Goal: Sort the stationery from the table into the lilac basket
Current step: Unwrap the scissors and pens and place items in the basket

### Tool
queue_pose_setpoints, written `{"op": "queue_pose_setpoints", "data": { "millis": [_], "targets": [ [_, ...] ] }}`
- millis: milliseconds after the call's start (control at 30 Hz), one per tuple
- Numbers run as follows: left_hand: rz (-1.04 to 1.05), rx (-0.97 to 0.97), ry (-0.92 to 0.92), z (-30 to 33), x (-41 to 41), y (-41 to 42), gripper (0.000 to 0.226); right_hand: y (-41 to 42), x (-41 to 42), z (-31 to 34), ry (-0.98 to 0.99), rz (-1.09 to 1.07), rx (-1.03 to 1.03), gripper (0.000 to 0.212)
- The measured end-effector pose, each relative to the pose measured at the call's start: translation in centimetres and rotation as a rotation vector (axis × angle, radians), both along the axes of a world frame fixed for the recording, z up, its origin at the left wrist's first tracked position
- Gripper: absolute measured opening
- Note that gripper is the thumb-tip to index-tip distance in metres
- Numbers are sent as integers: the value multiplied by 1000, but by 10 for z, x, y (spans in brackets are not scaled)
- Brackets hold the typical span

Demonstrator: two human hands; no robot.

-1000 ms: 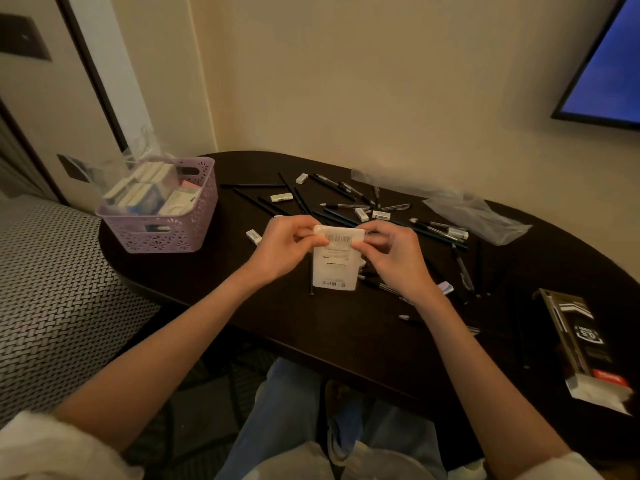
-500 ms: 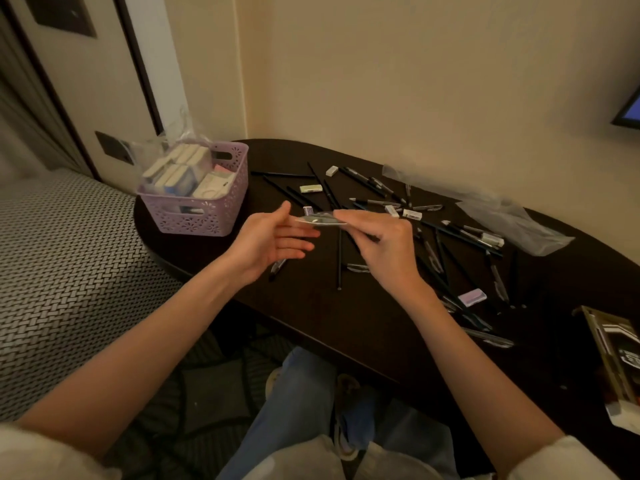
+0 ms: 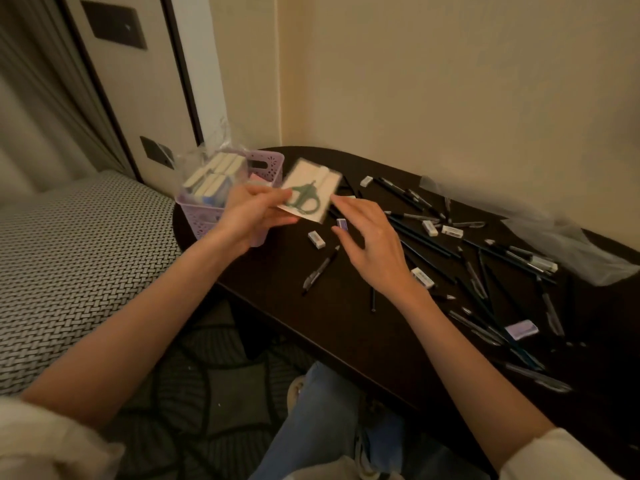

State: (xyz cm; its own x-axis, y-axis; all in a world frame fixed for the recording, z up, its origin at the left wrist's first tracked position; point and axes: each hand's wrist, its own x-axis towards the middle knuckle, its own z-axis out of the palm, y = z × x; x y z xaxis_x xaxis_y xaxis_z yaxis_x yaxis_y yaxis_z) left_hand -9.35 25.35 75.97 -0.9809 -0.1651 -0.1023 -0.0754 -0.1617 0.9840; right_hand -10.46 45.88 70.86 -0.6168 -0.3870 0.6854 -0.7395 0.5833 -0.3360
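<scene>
While the left hand (image 3: 249, 216) pinches the scissors card (image 3: 310, 190) by its lower left edge, thumb on top and fingers beneath, the right hand (image 3: 372, 244) hangs just beside it with fingers loose and spread, holding nothing. The card sits in the air, tilted, above the table (image 3: 346, 327) and right next to the basket (image 3: 266, 164), which stands at the table's left end.

To finish this step well, I judge the card should travel the short way left and go in on edge or flat on top, since the basket already looks nearly full of boxes (image 3: 214, 174). A slack drop risks the card catching the rim and sliding off towards the bed (image 3: 79, 258). Keeping the pinch firm until the card is past the rim seems wise; the picture is blurred here, so how much room is left inside is hard to tell.

Nearer the person, a pen (image 3: 320, 270) lies alone on the dark top, with an eraser (image 3: 316, 239) beyond it and a lilac one (image 3: 342, 224) close under the card. Farther right, pens and pencils (image 3: 485, 271) lie crossed in a loose heap with more erasers among them, so much is left to sort. A clear bag (image 3: 568, 247) lies against the wall at the far right. Nothing blocks the path from card to basket.
</scene>
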Motion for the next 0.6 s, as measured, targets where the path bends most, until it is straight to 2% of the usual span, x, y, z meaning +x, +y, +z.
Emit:
{"op": "queue_pose_setpoints", "data": {
  "millis": [133,267,367,467,600],
  "targets": [
    [224,-284,90,9,-27,-41,10,-9,-10,-2,-270,-35,-58,58],
    [317,-566,39,2,-57,-74,18,-14,-18,-10,-379,-51,-63,59],
    [322,-735,4,-5,-71,-83,27,-16,-22,-16,-413,-44,-34,58],
    [336,-985,-7,-6,-80,-82,33,-17,-25,-21,-415,-36,15,57],
    [235,-1024,-66,-13,-88,-76,20,-15,-28,-25,-429,-35,40,55]
  ]
}}
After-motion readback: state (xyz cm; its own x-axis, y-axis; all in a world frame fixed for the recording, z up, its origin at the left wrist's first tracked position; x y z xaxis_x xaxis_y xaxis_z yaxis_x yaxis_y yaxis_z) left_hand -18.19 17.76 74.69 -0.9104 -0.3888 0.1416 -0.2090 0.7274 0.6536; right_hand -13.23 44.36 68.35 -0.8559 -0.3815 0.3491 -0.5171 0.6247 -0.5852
